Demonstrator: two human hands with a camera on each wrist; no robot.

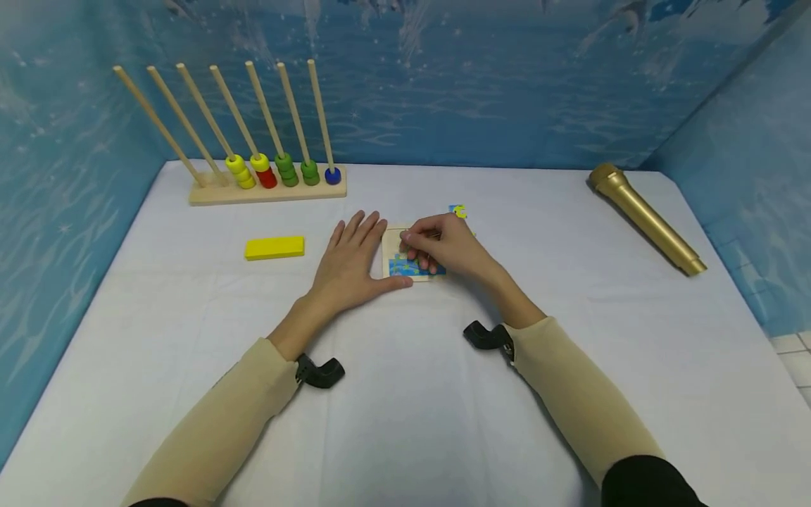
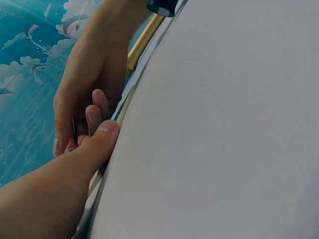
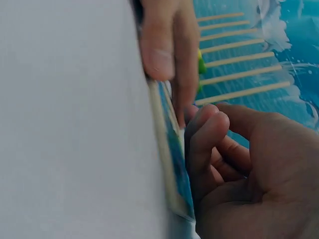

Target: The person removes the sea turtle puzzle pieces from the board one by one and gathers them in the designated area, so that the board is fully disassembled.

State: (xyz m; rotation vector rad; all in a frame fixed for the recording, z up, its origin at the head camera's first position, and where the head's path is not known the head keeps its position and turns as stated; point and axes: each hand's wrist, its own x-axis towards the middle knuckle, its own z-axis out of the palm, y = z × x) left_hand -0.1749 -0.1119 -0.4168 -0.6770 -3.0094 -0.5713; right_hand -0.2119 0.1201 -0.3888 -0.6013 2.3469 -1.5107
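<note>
A small wooden puzzle board (image 1: 385,267) lies on the white table, with blue puzzle pieces (image 1: 399,266) along its near part and bare wood toward the far left. My left hand (image 1: 348,264) lies flat beside it, fingers spread along the left edge and thumb (image 2: 107,130) at the near edge. Over the board my right hand (image 1: 446,243) curls, thumb and index fingertips pinching what seems a puzzle piece, mostly hidden by the fingers. The board's blue surface (image 3: 175,154) runs under that hand in the right wrist view. Beyond it lies a loose blue-and-yellow puzzle piece (image 1: 457,210).
A wooden counting stand (image 1: 266,194) with tall pegs and coloured rings stands at the back left. Left of my left hand is a yellow block (image 1: 274,248). A gold microphone (image 1: 646,218) lies at the far right. Blue sea-patterned walls (image 1: 481,91) enclose the table.
</note>
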